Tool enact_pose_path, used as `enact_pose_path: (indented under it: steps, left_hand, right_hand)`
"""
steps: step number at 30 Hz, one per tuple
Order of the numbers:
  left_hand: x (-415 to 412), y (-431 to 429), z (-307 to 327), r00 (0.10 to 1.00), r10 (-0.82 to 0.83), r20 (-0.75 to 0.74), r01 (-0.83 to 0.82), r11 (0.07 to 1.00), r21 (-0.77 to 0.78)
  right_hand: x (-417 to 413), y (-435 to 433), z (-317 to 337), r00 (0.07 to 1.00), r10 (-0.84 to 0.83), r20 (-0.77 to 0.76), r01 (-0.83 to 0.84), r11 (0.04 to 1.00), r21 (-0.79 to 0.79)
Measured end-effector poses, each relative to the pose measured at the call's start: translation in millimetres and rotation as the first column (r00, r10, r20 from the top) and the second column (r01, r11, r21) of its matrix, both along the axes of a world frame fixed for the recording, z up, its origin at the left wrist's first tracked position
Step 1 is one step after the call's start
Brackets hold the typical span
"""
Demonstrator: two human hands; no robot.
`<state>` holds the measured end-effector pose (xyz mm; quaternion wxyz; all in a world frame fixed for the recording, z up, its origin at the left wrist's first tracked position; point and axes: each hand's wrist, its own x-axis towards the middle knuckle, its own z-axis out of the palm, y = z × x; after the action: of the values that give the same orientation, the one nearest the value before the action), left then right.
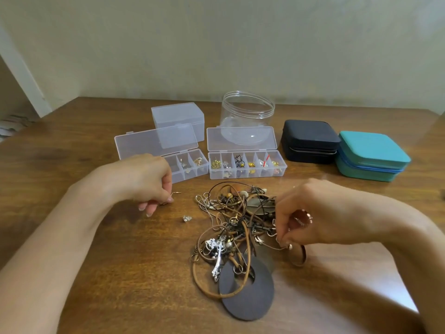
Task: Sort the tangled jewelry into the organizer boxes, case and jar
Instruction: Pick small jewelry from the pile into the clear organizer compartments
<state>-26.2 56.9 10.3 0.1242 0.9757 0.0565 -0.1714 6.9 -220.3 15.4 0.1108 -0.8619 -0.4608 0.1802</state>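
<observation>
Tangled jewelry heap [236, 227] of brown cords, silver charms and dark discs lies mid-table, before an open clear plastic organizer box [248, 166]. Head view: left hand [149, 179] pinches a thin wire ear hook [174, 194] beside the heap; right hand [310, 213] pinches an earring wire [272, 247] at its right edge. Step judged: extracting earrings. Next: free the wire without dragging cords, then bin both.

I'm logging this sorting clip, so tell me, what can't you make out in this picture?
Head view only:
Left organizer box: left compartments hidden behind the left hand.
Thin wire piece in the right hand's grip: too small, fingers cover it.
Black case and teal case: closed, contents hidden.
Right organizer box: pieces too small to identify.
</observation>
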Motion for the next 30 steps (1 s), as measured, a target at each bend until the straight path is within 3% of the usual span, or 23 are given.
enact_pose_path:
  steps: [5,7,10,12,15,17,19,23,30]
  left_hand:
    - [0.6,2.7,0.8,1.0,0.001,0.028,-0.001,1.0,-0.004]
    - [0.2,2.8,1.5,1.0,0.003,0.017,-0.003,1.0,-0.013]
    - [-0.6,-0.9,2.5,1.0,-0.005,0.012,0.005,1.0,-0.012]
    - [-0.2,-7.0,2.7,0.981,-0.049,0.185,0.053,0.998,-0.016]
    - [-4.2,-30.0,-0.5,0.787,-0.146,0.6,0.3,0.939,-0.165]
    - [-9.9,-49.5,-5.2,0.7,-0.248,0.67,0.507,0.833,-0.222]
    - [-12.3,-61.4,-13.9,0.636,-0.357,0.685,0.594,0.793,-0.138]
    - [-6.8,-58.7,-21.6,0.51,-0.39,0.767,0.58,0.814,0.028]
    - [-2.3,-48.0,-15.7,0.405,-0.228,0.885,0.501,0.866,-0.007]
  right_hand:
    - [5.6,-10.9,10.7,0.997,-0.039,-0.062,0.048,0.987,0.154]
    - [4.6,-7.0,8.0,0.999,-0.046,-0.028,0.049,0.993,0.108]
    - [-1.0,3.3,-0.4,0.998,-0.037,0.057,0.042,0.996,-0.084]
    - [-3.7,8.5,-3.1,0.996,-0.031,0.087,0.043,0.988,-0.148]
    - [-5.4,13.1,-4.0,0.993,-0.02,0.113,0.033,0.993,-0.115]
    - [-7.4,16.7,-5.7,0.991,-0.02,0.133,0.026,0.999,-0.044]
    - [-10.3,19.5,-7.6,0.986,-0.019,0.164,0.02,1.0,-0.001]
    - [-12.8,20.8,-9.6,0.972,-0.022,0.234,0.017,1.0,0.025]
    - [-12.8,22.6,-12.7,0.961,-0.028,0.274,0.02,0.999,0.032]
